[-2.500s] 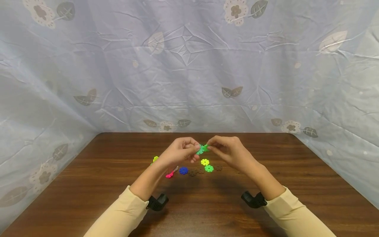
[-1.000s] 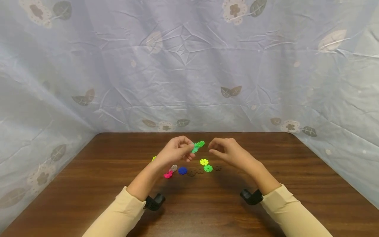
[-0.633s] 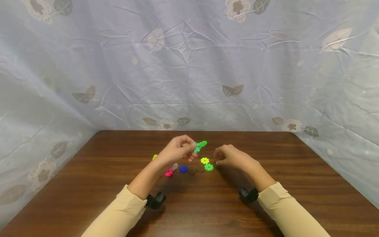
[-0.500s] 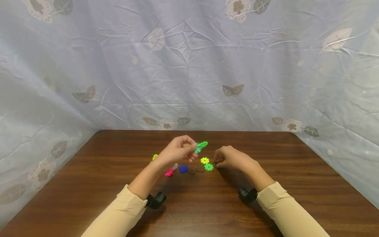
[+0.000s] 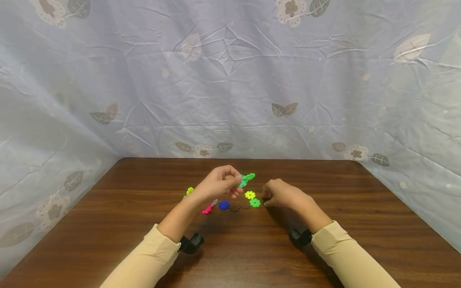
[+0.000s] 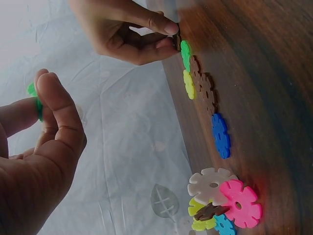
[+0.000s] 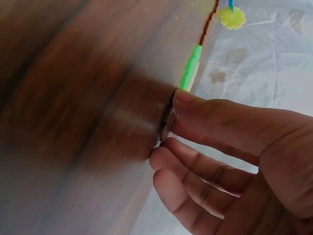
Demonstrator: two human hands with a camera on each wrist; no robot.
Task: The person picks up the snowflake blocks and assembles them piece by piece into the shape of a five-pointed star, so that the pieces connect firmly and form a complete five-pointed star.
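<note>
My left hand [image 5: 221,183] pinches two joined interlocking flower discs, a teal disc [image 5: 243,182] and a green disc [image 5: 251,176], above the table. In the left wrist view only a sliver of green [image 6: 39,107] shows between its thumb and fingers. My right hand [image 5: 286,196] is down at the table. Its thumb and fingertips pinch a dark brown flower disc [image 7: 167,122], seen nearly edge-on in the right wrist view. Close beside that hand lie a loose green disc [image 5: 255,203] and a yellow disc [image 5: 250,195].
Brown discs [image 5: 235,208] and a blue disc [image 5: 223,205] lie in a row on the wooden table [image 5: 230,256]. Farther left, a pink disc [image 6: 239,203] and a whitish disc [image 6: 212,183] sit with yellow, brown and light-blue ones. A patterned curtain [image 5: 230,100] hangs behind.
My right hand has let go of the joined green discs and come down to the brown disc on the table. My left hand keeps holding the joined pair.
</note>
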